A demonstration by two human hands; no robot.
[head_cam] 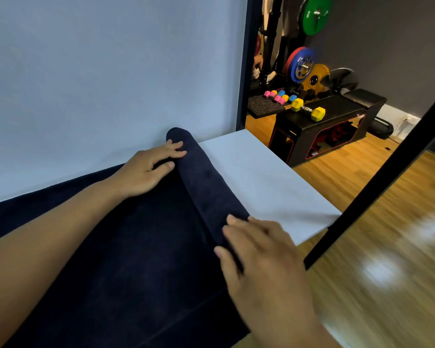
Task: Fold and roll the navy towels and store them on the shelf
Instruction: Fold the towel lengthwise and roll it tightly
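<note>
Navy towel (136, 247) lies spread on the white table (261, 177), along the pale wall (98, 84). Its far-right part is wound into a roll (204, 182) lying diagonally across the table. Left hand (146, 172) is at the roll's far end, grip closed on it: fingers on top, thumb against the side. Right hand (266, 262) is at the near end, grip clamped too, fingers curled over the roll. Bare table shows to the right of the roll.

Containers: black bench (319, 126) on the wooden floor (362, 222) has an open red-trimmed compartment in its side; red and dark items inside, possibly more weights, too small to tell. Yellow dumbbell (308, 109) sits on top of the bench.

Around: small pink, blue and yellow dumbbells (279, 96) behind a speckled mat (264, 106). Green plate (315, 15) high up, blue-red plate (300, 65) and yellow plate (315, 77) below it, fan (342, 79) beside them. A black diagonal bar (387, 167) crosses the view just beside the table's right corner.
</note>
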